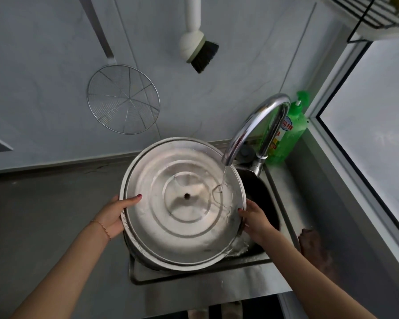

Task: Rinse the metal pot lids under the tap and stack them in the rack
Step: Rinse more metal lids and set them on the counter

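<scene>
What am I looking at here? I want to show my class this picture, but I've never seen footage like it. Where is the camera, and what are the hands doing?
The camera sits on the person's head, looking down at their own hands over a kitchen sink. There is no robot. The left hand and right hand grip opposite edges of a large metal pot lid, its hollow underside facing up. Water runs from the tap onto the lid. A green soap bottle stands behind the tap. A wire skimmer and a brush hang on the wall.
</scene>
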